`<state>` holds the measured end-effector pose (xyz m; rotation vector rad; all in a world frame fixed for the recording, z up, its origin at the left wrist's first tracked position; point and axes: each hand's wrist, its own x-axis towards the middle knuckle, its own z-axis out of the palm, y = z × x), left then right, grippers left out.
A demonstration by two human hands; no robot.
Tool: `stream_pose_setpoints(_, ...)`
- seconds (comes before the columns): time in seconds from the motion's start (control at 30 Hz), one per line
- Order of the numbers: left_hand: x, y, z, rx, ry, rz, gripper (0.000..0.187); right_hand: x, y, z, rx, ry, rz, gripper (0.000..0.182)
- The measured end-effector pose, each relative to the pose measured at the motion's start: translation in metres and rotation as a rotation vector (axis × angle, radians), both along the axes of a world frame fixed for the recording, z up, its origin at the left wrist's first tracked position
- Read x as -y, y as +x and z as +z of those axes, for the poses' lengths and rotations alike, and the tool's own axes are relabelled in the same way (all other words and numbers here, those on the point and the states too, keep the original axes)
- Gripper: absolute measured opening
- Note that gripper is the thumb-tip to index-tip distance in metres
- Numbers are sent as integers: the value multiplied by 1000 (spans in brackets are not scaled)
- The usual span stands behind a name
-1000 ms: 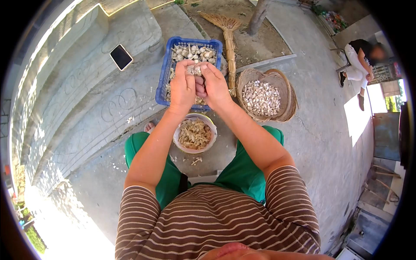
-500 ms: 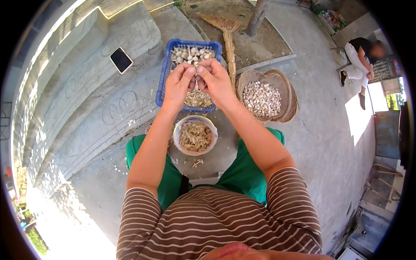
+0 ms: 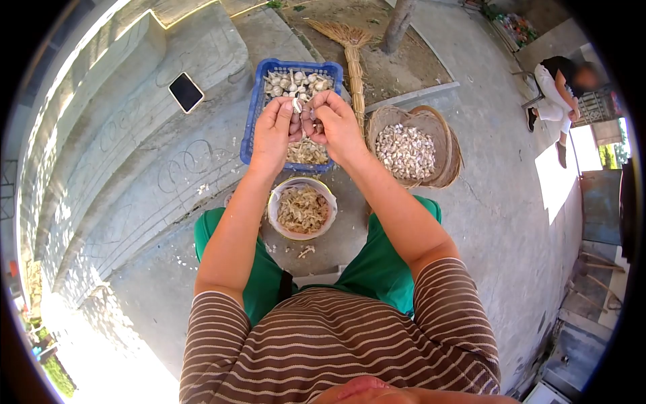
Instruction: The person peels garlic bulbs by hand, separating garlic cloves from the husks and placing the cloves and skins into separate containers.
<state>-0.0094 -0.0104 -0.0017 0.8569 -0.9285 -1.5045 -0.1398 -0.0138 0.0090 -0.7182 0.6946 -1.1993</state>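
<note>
Over the blue crate (image 3: 249, 128), my left hand (image 3: 274, 128) pinches a piece of garlic (image 3: 297, 106) with thumb and fingers. Close beside it, my right hand (image 3: 334, 126) has its fingers bent together on the garlic's other side. Whole garlic bulbs (image 3: 296, 82) fill the crate's far part, and papery skins (image 3: 306, 152) its near part. Below the crate stands a white bucket (image 3: 272, 214) holding dry peelings (image 3: 303, 209). To the right, a wicker basket (image 3: 442, 145) contains many loose cloves (image 3: 405, 152).
A straw broom (image 3: 356, 74) lies beyond the crate's right side. On the concrete ledge at left rests a phone (image 3: 186, 92). A tree trunk (image 3: 398, 25) stands at the back. Another person (image 3: 557, 91) sits at the far right. Scraps (image 3: 306, 252) lie on the floor.
The fingertips of my hands have moved slightly apart, and a pale piece of garlic now shows between them. My right hand's fingers have curled more.
</note>
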Motion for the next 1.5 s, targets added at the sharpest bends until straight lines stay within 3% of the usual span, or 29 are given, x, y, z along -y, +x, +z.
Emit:
stream_pose_setpoints(0.13, 3, 1, -5, -41, -6, -8, 16, 3, -5, -1, -58, -102, 50, 13)
stream_pose_setpoints(0.2, 3, 1, -2, -25, 8, 9, 14, 3, -3, 0, -607, -397, -96, 14)
stream_pose_setpoints(0.27, -2, 1, 1, 424, -151, 46, 14, -1, -3, 2, -698, -440, -130, 13)
stream_pose_setpoints(0.33, -4, 1, 0, 425, -150, 37, 15, 1, -4, 3, -822, -518, -162, 11)
stream_pose_setpoints(0.37, -3, 1, 0, 428, -162, 35, 15, 3, -6, 2, -822, -519, -162, 11)
stream_pose_setpoints(0.4, -3, 2, -1, 430, -163, 35, 15, 4, -6, 0, -650, -379, -91, 11)
stream_pose_setpoints(0.43, -2, 3, -2, 271, -102, 2, 16, 5, -7, -1, -477, -241, -21, 10)
stream_pose_setpoints(0.47, -1, 4, -3, 113, -42, -32, 16, 7, -8, -1, -474, -244, -21, 10)
stream_pose_setpoints(0.57, 0, 5, -4, -64, -20, -43, 17, 15, -14, -11, -291, -118, -38, 10)
stream_pose_setpoints(0.63, 0, 4, -4, -79, -19, -20, 16, 28, -19, -27, -685, -304, -113, 12)
stream_pose_setpoints(0.67, 1, 4, -3, -94, -17, 2, 15, 31, -22, -34, -686, -304, -112, 12)
stream_pose_setpoints(0.73, 0, 4, 0, -87, -2, 17, 14, 32, -21, -32, -1124, -849, -363, 14)
stream_pose_setpoints(0.77, 0, 4, 1, -79, 16, 31, 13, 31, -21, -31, -1123, -851, -361, 14)
stream_pose_setpoints(0.83, 1, 4, -2, -16, -3, 38, 13, 18, -17, -3, -632, -334, -43, 13)
stream_pose_setpoints(1.0, -3, -3, -5, 203, -67, 6, 10, 12, -5, -11, -564, -295, 42, 13)
stream_pose_setpoints(1.07, -2, -3, -10, 13, 2, -5, 8, 11, -5, -16, -415, -256, 48, 14)
stream_pose_setpoints(1.3, -2, -4, -8, -93, 80, -20, 8, 2, -8, -12, -199, 5, 78, 8)
stream_pose_setpoints(1.43, -1, -8, -10, 60, 6, -25, 10, 2, -12, -16, -2, 139, 20, 8)
stream_pose_setpoints(1.5, 0, -11, -18, 524, -212, 27, 13, 3, -16, -20, 161, 211, 100, 12)
